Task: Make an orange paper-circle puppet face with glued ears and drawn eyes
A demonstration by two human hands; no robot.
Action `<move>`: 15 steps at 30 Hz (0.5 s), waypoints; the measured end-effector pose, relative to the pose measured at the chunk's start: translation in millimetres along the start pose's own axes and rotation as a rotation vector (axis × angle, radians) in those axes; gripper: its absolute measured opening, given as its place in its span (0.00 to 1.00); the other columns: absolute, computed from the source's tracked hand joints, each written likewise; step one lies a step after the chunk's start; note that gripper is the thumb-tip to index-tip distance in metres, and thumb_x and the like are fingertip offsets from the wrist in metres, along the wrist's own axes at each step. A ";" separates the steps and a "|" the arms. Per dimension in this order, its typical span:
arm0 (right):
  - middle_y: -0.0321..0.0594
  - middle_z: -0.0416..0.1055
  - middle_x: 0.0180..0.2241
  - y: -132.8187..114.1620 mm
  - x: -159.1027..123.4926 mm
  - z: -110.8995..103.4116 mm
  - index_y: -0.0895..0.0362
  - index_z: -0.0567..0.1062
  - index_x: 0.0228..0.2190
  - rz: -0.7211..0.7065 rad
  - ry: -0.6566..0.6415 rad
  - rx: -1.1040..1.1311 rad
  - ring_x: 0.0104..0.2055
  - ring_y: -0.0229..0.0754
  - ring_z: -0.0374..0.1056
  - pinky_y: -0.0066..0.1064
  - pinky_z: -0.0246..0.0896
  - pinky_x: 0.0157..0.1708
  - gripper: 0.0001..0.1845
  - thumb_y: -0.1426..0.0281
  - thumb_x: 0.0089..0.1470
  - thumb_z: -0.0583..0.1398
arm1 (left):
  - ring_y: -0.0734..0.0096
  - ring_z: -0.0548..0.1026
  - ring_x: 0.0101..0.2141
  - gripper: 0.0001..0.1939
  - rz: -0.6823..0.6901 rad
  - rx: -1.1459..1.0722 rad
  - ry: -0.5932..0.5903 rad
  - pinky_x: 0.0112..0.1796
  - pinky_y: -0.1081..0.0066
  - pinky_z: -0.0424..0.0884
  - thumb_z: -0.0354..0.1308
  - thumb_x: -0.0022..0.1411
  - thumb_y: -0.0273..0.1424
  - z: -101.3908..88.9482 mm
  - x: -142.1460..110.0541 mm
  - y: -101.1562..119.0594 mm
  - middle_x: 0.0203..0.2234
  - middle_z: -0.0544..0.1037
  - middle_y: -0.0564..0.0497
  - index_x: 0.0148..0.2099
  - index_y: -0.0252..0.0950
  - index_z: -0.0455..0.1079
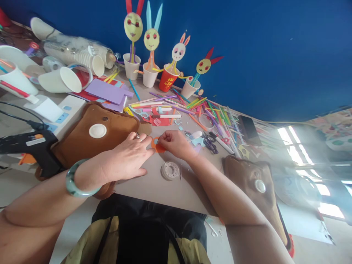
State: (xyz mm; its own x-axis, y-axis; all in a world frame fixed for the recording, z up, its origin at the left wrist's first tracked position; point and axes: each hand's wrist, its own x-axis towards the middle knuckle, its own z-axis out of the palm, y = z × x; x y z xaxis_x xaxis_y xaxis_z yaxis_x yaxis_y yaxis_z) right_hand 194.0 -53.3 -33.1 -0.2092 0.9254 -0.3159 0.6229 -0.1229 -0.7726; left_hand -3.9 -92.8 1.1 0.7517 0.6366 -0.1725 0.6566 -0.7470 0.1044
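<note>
**Orange cutout: light, bendy, rim pinch only**

Orange cutout (157,145) flat on the bench (145,189), about 11 o'clock from the white spool (171,170). Right hand (176,143) at its 3 o'clock: fingers curled in, thumb and index together at the edge; can't tell if they grip it. Left hand (129,156) at its 8 o'clock: fingers loosely spread, nothing seen in it.

Looks like thin card or paper: near weightless, should flex, crease if squeezed, probably slide when nudged. Best hold: light fingertip pinch on outer rim, other hand steadying the opposite edge.
</note>
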 end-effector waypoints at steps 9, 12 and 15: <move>0.33 0.71 0.20 2.2 1.1 0.8 0.58 0.71 0.21 -0.038 0.015 -0.018 0.24 0.34 0.64 0.25 0.56 0.25 0.04 0.73 0.45 0.60 | 0.50 0.66 0.49 0.14 0.012 -0.024 0.000 0.46 0.54 0.60 0.59 0.61 0.36 2.4 -0.1 -1.3 0.48 0.71 0.40 0.47 0.36 0.73; 0.32 0.70 0.20 2.9 1.5 1.3 0.57 0.71 0.21 -0.048 0.014 -0.013 0.24 0.34 0.63 0.25 0.56 0.25 0.04 0.72 0.45 0.59 | 0.50 0.65 0.50 0.18 0.027 -0.020 0.011 0.46 0.54 0.60 0.60 0.61 0.36 2.8 -0.4 -1.8 0.50 0.72 0.41 0.52 0.37 0.72; 0.33 0.70 0.21 3.4 1.8 2.0 0.57 0.70 0.21 -0.056 0.015 -0.016 0.25 0.34 0.63 0.26 0.55 0.26 0.04 0.72 0.44 0.59 | 0.49 0.64 0.51 0.19 0.038 -0.030 0.015 0.46 0.54 0.59 0.60 0.61 0.37 3.5 -0.6 -2.4 0.53 0.71 0.41 0.54 0.38 0.71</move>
State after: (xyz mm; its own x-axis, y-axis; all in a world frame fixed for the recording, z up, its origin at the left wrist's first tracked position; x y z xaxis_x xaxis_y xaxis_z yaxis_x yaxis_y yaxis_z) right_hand 194.2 -52.8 -37.4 -0.2330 0.9361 -0.2637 0.6221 -0.0649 -0.7802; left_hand -6.2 -92.1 -2.4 0.7771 0.6104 -0.1536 0.6286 -0.7651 0.1398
